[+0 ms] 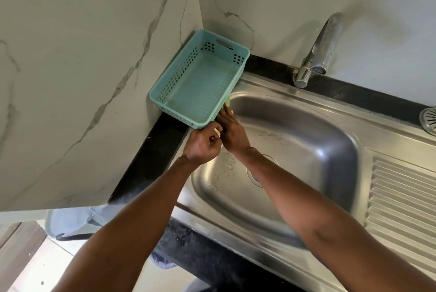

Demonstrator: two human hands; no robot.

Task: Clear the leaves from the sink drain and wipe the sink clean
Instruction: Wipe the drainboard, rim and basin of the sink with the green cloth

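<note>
The steel sink [306, 140] is wet, and my right forearm partly hides its drain [256, 177]; I see no leaves in the basin. A teal plastic basket [200, 79] stands empty at the sink's back-left corner, overlapping the rim. My left hand [204, 144] is curled on the basket's near corner. Touching it, my right hand [232, 131] reaches along the basket's side at the sink rim, and a green sponge [227, 102] shows under its fingertips.
A chrome tap [316, 55] rises from the black counter behind the sink. The ribbed drainboard [401, 197] lies to the right, with a round metal strainer [429, 120] at the far right edge. A marble wall [82, 79] closes in the left side.
</note>
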